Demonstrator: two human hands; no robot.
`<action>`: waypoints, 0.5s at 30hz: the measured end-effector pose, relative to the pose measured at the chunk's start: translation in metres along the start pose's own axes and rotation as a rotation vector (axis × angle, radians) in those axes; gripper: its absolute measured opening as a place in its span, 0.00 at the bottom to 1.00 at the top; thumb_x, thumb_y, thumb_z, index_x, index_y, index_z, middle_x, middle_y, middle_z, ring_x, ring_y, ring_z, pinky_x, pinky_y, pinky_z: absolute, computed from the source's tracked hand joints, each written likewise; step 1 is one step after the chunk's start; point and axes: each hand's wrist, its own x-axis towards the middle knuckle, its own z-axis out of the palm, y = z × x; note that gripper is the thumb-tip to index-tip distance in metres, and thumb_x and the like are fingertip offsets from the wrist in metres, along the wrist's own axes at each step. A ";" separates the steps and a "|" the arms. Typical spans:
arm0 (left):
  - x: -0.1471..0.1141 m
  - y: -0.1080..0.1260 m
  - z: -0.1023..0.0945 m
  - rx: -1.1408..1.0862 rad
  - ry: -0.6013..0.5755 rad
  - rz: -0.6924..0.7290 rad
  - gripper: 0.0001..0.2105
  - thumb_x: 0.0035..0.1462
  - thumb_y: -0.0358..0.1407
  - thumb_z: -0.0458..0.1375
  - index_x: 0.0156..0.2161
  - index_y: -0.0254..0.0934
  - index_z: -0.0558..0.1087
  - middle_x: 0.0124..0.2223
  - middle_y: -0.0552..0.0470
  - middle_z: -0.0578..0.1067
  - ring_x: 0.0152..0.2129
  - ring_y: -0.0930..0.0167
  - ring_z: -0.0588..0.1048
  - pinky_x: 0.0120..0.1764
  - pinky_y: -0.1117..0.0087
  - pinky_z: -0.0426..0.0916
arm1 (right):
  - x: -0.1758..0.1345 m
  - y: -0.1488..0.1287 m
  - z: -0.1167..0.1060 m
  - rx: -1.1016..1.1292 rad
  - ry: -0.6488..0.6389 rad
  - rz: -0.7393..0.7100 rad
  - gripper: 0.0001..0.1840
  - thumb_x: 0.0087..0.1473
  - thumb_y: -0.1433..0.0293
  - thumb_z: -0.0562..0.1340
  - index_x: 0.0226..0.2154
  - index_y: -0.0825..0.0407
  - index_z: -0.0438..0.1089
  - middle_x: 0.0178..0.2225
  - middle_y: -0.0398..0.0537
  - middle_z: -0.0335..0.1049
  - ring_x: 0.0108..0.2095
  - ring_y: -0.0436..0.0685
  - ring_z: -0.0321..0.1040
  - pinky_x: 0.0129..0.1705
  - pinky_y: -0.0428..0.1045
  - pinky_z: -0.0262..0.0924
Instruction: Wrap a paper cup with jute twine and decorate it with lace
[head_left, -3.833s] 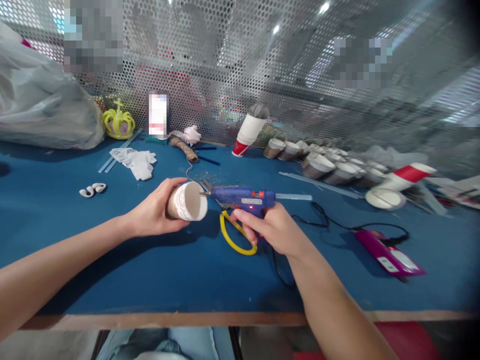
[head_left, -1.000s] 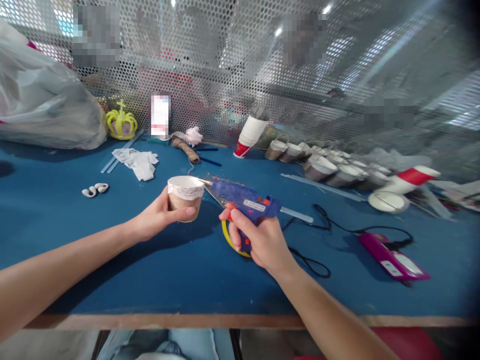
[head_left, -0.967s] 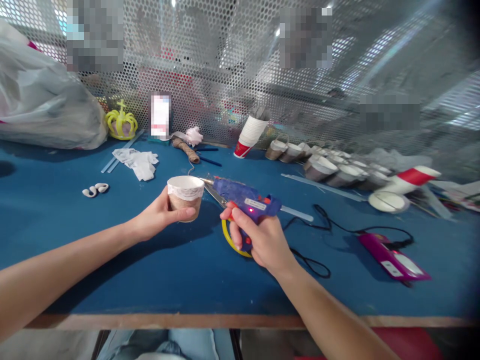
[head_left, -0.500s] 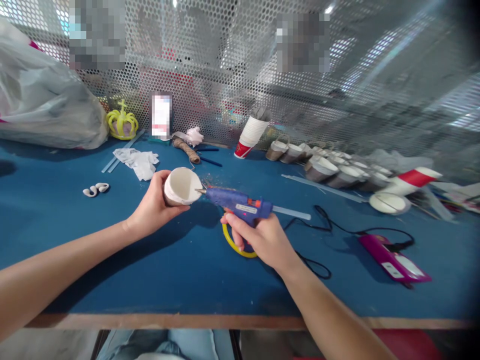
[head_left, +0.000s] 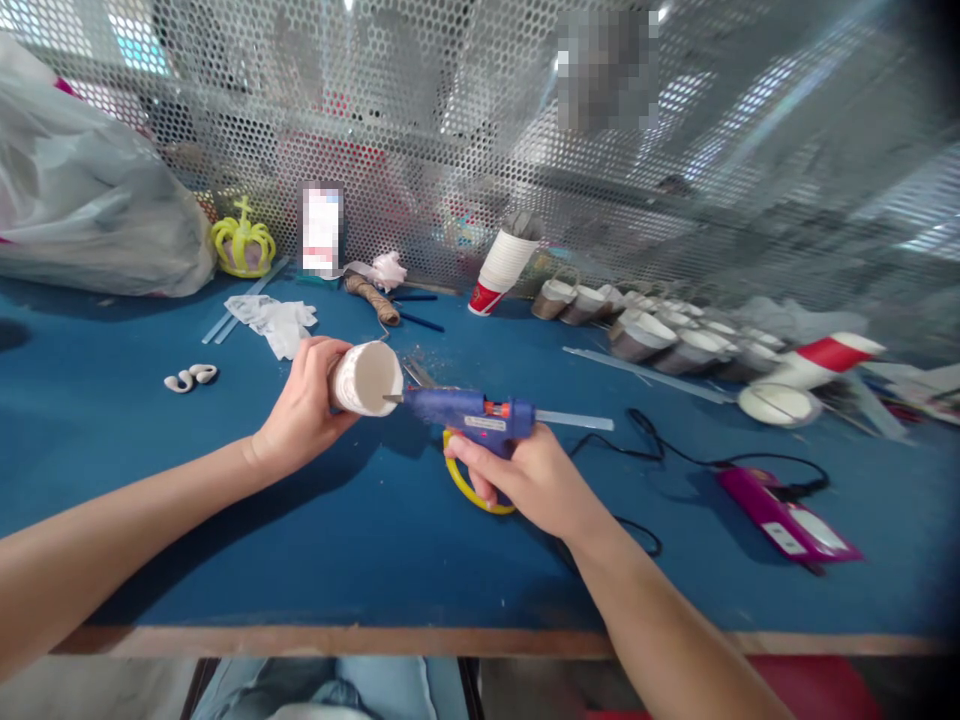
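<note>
- Now clasping round white paper cup [head_left: 366, 378] in curled left fingers [head_left: 319, 354]
- Gripping blue plastic glue gun [head_left: 461, 408] in right fingers [head_left: 480, 462]
- Apparently gluing; next needs steady aim

Left arm [head_left: 150, 515]: bare, entering at the left edge, slanting up toward the centre.
Left wrist [head_left: 257, 455]: nearly in line with the forearm, skin creased.
Left grip [head_left: 304, 405]: closed in a rounded hold; fingers curled over the far side, thumb on the near, lower side.
Right arm [head_left: 675, 615]: bare, rising from the bottom edge, slanting up and leftward.
Right wrist [head_left: 589, 525]: roughly straight.
Right grip [head_left: 540, 475]: closed; thumb [head_left: 480, 458] pointing left, fingertips curled beneath.
Spacing: grips near each other, apart.
</note>
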 end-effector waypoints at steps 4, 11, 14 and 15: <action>-0.001 0.001 -0.001 0.009 -0.020 -0.006 0.27 0.45 0.28 0.61 0.49 0.39 0.55 0.45 0.45 0.63 0.44 0.62 0.66 0.46 0.56 0.65 | 0.001 0.001 0.000 -0.009 0.048 -0.001 0.24 0.52 0.58 0.59 0.12 0.52 0.61 0.10 0.42 0.62 0.13 0.47 0.60 0.21 0.44 0.59; -0.002 0.001 -0.002 0.021 -0.067 0.031 0.28 0.44 0.24 0.59 0.50 0.37 0.54 0.46 0.41 0.61 0.46 0.60 0.65 0.47 0.54 0.65 | 0.002 0.003 0.001 -0.021 0.039 0.037 0.23 0.52 0.59 0.59 0.12 0.52 0.60 0.11 0.42 0.62 0.14 0.48 0.61 0.22 0.45 0.60; -0.002 0.001 -0.002 0.009 -0.089 0.025 0.28 0.44 0.24 0.59 0.50 0.38 0.55 0.46 0.42 0.61 0.45 0.60 0.65 0.47 0.53 0.65 | 0.003 0.003 0.000 -0.019 0.008 0.058 0.20 0.51 0.60 0.59 0.14 0.52 0.62 0.11 0.41 0.62 0.13 0.47 0.60 0.20 0.44 0.58; -0.001 0.001 -0.002 0.002 -0.091 0.022 0.28 0.44 0.24 0.59 0.50 0.38 0.55 0.46 0.42 0.61 0.45 0.60 0.65 0.47 0.53 0.66 | 0.004 0.003 -0.001 -0.007 -0.023 0.062 0.19 0.51 0.60 0.60 0.16 0.52 0.63 0.11 0.41 0.62 0.13 0.47 0.59 0.20 0.44 0.58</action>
